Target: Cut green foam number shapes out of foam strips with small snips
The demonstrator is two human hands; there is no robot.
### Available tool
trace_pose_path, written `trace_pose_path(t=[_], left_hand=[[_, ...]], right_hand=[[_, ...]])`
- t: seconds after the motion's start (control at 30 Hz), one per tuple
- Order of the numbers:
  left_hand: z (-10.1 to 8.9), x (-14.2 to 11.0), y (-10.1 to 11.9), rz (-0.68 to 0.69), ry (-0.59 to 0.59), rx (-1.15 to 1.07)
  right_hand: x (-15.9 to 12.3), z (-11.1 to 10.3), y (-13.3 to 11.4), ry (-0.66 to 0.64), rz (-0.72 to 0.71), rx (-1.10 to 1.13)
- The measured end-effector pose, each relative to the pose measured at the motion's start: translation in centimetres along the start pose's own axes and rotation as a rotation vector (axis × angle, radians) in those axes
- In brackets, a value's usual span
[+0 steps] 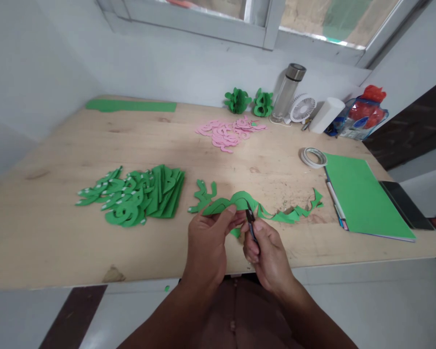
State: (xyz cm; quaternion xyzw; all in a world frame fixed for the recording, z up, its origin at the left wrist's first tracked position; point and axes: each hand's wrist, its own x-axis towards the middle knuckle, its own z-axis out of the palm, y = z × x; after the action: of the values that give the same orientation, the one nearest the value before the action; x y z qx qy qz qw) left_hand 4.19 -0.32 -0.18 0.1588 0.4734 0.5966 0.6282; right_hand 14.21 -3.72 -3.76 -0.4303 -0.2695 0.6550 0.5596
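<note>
My left hand [208, 242] pinches a green craft sheet piece [242, 198] with curved outlines between thumb and fingers, just above the table. In my right hand [271, 252] is a small pair of dark scissors [251, 222], its tips at the right part of that piece. The fingers of the right hand wrap round the handles, partly hiding them. A cut green shape [202, 195] lies just beyond my left hand. To the right trail jagged green offcuts [288, 215]. Further left sits a pile of green cutouts [131, 196], beside stacked green pieces [166, 191].
Pink cutouts [225, 134] lie towards the back, before two green paper figures [238, 101]. A bottle [287, 94], small fan [303, 107] and white roll [327, 115] stand by the wall. At right are tape rolls [313, 157], green sheets [366, 198] and pens [336, 203].
</note>
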Motion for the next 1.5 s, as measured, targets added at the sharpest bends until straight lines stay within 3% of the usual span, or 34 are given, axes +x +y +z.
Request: trace_pose_path(t=[0.57, 0.8, 1.03, 1.5], left_hand=[[0.03, 0.04, 0.12, -0.009, 0.0, -0.006], [-0.28, 0.33, 0.69, 0.0, -0.016, -0.015], [-0.23, 0.3, 0.56, -0.084, -0.032, -0.085], [-0.12, -0.28, -0.05, -0.108, -0.085, -0.077]], right_hand=[[0.1, 0.07, -0.16, 0.05, 0.027, -0.036], [-0.26, -0.25, -0.5, -0.002, 0.041, -0.051], [-0.42, -0.26, -0.33, -0.048, 0.013, -0.122], [-0.19, -0.44, -0.04, -0.017, -0.025, -0.211]])
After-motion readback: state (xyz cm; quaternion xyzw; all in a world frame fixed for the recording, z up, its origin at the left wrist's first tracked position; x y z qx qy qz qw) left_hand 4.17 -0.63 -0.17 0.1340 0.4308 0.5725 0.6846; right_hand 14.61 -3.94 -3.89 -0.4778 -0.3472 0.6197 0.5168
